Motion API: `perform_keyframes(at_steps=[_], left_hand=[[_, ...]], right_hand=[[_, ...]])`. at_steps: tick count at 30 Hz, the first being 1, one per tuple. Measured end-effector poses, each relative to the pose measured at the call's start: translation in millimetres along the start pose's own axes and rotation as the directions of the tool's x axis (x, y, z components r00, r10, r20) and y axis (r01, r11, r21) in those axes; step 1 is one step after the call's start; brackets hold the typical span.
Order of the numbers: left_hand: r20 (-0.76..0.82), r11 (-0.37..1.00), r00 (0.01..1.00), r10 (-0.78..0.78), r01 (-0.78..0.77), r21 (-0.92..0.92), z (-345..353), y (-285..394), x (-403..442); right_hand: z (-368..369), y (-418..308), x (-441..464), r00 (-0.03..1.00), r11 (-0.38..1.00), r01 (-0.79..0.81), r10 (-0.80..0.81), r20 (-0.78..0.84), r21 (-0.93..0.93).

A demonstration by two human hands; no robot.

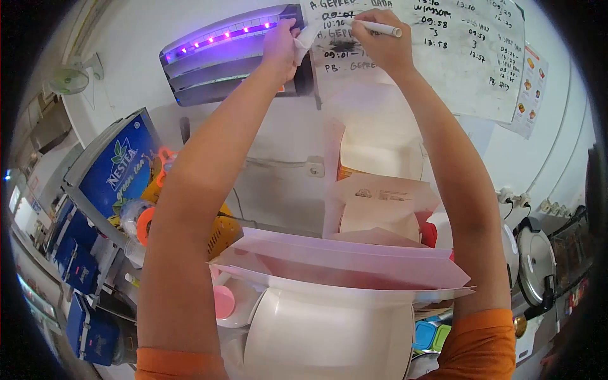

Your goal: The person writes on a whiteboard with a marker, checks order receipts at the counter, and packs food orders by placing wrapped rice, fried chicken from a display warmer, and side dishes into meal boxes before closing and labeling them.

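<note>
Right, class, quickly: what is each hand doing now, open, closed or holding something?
Left hand: closed, holding a white cloth or tissue.
Right hand: closed around a marker, held up at the whiteboard.

Purple-lit wall unit (218, 63) hangs abv skt (315, 168), Nestea sign (120, 168) to L.

The picture's top edge cuts off the white board with black handwriting (465, 85), and the bottom edge crops the large open cream cardboard box (329, 323). The left hand (278, 47) partly hides a crumpled white tissue (305, 44). Print on the tan cardboard flap (380, 197) is illegibly small.
</note>
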State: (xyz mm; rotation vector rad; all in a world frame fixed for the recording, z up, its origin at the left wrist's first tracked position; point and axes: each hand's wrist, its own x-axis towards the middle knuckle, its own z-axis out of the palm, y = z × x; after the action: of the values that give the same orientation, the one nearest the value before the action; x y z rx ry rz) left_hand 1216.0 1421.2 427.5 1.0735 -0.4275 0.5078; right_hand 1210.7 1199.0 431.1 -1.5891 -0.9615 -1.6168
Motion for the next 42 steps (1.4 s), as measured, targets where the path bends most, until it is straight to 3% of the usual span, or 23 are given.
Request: perform_keyframes(at_steps=[6, 9, 12, 15, 18, 24, 42], left_hand=[[0.041, 0.999, 0.999, -0.023, 0.021, 0.042, -6, -1, 8], [-0.025, 1.0, 1.0, 0.0, 0.0, 0.001, 0, -3, 3], [-0.045, 1.0, 0.999, -0.016, 0.016, -0.012, 3, 0, -2], [-0.063, 1.0, 0.998, 0.004, -0.004, 0.012, 5, 2, -9], [-0.052, 1.0, 0.999, -0.017, 0.018, 0.012, 6, 5, -12], [0.007, 0.999, 0.999, -0.05, 0.05, 0.006, 1, 3, -4], [-0.048, 1.0, 0.999, -0.018, 0.019, 0.005, 5, 5, -11]], right_hand=[[-5, 3, 2, 0.996, 0.996, 0.066, -0.069, -0.048, -0.061], [-11, -3, 2, 0.995, 0.995, -0.103, 0.103, -0.016, 0.021], [-21, 0, 3, 0.995, 0.997, -0.065, 0.068, -0.077, 0.041], [-30, 7, 0, 0.999, 0.996, -0.028, 0.025, -0.034, -0.083], [-25, 14, -2, 0.995, 0.999, 0.02, -0.024, -0.1, -0.048], [-22, 18, -2, 0.996, 0.999, -0.022, 0.024, -0.086, 0.03], [-27, 11, 0, 0.995, 0.999, -0.037, 0.038, -0.093, 0.019]])
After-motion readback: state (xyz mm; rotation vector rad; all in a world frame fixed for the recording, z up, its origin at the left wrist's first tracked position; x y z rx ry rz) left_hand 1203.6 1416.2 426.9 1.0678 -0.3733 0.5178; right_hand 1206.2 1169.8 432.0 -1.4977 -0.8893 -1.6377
